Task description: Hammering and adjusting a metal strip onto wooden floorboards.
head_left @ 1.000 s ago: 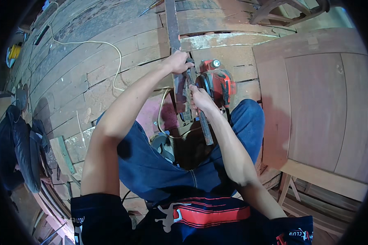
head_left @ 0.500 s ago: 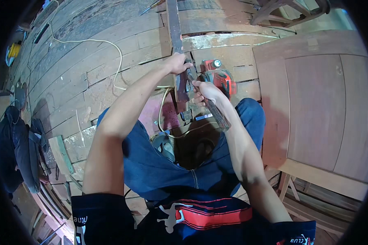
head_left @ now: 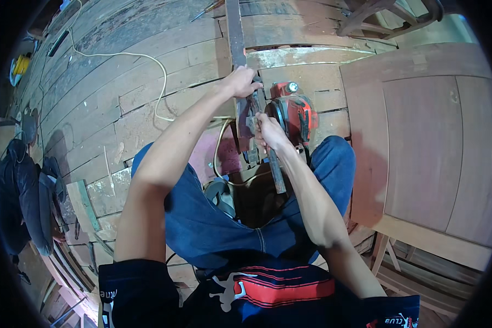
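A long dark wooden beam runs away from me across the floor. My left hand is closed over it, thumb toward the right; the undersides of those fingers are hidden. My right hand wraps around a long, worn grey-brown bar-shaped tool. Its lower end points back between my knees, and its upper part lies along the beam's right side, below my left hand. What its far end looks like is hard to make out. Just right of my right hand, a red and black power tool rests on the floor.
A large wooden panel lies at the right. A pale cable curves over the plank floor at the left and loops near my feet. Wooden furniture stands at the far right, dark clothing at the left edge.
The bar-shaped tool has swung closer to in line with the beam, its lower end moving left and nearer to me. My right hand has shifted slightly down; the left stays on the beam.
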A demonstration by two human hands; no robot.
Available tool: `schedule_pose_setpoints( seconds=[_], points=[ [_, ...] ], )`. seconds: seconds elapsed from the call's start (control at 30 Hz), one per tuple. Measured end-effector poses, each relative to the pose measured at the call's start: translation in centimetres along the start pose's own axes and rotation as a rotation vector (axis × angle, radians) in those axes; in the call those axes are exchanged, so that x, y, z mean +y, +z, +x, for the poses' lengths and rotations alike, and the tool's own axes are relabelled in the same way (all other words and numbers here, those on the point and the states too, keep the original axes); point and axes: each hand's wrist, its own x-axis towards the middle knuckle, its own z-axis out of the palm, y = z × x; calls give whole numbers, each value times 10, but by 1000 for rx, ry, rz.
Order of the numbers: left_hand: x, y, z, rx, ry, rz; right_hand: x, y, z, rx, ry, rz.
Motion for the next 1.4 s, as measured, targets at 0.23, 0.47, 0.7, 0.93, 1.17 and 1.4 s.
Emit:
schedule_pose_setpoints(
  seconds=[0.23, 0.47, 0.7, 0.93, 1.17, 1.4],
  points=[
    [3, 8, -4, -69, -11, -67, 11, 0, -8, 72, 16, -116],
    [-3, 13, -4, -52, -39, -94, 12, -5, -1, 124, -6, -326],
    [-10, 9, -6, -90, -117, -163, -24, 2, -11, 80, 96, -402],
    [-25, 15, 1, -118, -171, -78, -36, -5, -3, -80, 149, -336],
    [4, -5, 6, -77, -106, 47, -26, -14, -2, 2, 107, -215],
    [-7, 16, 2, -68, -83, -11, -1, -4, -4, 66, 44, -285]
  ],
)
